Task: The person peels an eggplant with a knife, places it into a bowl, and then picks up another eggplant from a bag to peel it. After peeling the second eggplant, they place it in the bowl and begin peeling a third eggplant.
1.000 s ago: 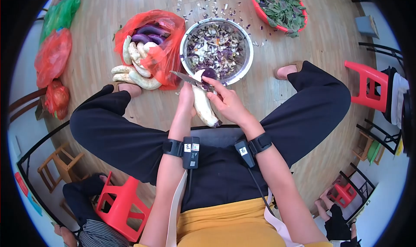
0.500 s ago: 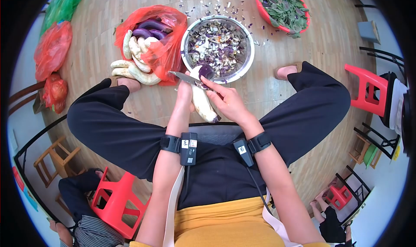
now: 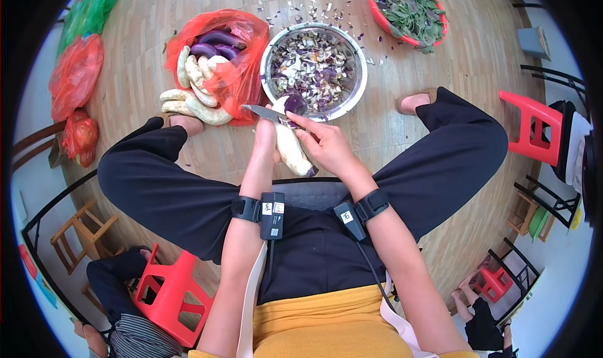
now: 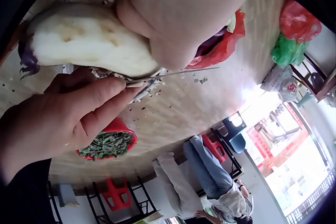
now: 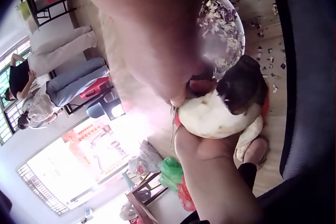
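Observation:
In the head view a mostly peeled eggplant (image 3: 291, 151) is held slanting between the legs, its far part close over the bowl. Pale flesh shows along most of it, with purple skin at the far part and a dark purple end near the body. My left hand (image 3: 266, 135) grips it from the left side; its fingers are largely hidden. My right hand (image 3: 330, 147) holds a knife with a thin metal blade (image 3: 262, 112), which lies across the eggplant and points left. In the left wrist view the pale eggplant (image 4: 89, 40) sits just above the right hand (image 4: 68, 108).
A metal bowl (image 3: 361, 91) of purple and white peelings stands ahead, scraps scattered beyond it. Left of it, a red plastic bag (image 3: 248, 28) holds purple eggplants, with peeled ones (image 3: 210, 113) spilling out. A red basin of leaves (image 3: 408, 16) is at far right. Red stools (image 3: 534, 129) stand around.
Both hands, with the eggplant and knife, have shifted slightly left and away from the body. The knife still lies across the eggplant, and the grips look the same.

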Demonstrator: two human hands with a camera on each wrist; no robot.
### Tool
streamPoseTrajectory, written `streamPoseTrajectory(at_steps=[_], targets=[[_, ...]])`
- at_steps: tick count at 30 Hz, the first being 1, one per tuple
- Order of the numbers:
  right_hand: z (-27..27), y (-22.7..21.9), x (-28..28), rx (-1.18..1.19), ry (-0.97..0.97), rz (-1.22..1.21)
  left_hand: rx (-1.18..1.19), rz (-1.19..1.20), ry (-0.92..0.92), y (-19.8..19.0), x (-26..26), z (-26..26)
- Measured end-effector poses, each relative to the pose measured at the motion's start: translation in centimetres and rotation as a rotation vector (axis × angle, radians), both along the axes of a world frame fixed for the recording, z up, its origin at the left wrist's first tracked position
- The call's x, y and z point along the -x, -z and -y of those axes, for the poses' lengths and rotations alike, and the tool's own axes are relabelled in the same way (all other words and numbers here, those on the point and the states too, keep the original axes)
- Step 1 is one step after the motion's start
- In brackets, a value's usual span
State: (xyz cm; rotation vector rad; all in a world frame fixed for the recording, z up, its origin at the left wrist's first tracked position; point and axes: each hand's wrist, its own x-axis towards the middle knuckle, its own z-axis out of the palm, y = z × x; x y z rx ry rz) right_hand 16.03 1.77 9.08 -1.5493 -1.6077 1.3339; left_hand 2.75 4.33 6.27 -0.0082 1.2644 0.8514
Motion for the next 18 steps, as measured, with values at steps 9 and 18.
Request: streamPoseTrajectory(at_steps=[9,18], targets=[[-0.3,-0.7,-0.5,0.166,-0.052,0.056,-0.059,-0.068,0.083,-0.3,0.0,-0.1],[-0.3,0.3,-0.2,0.077,-0.030,-0.005,-0.055,-0.050,0.113,-0.6,0.2,0.1]])
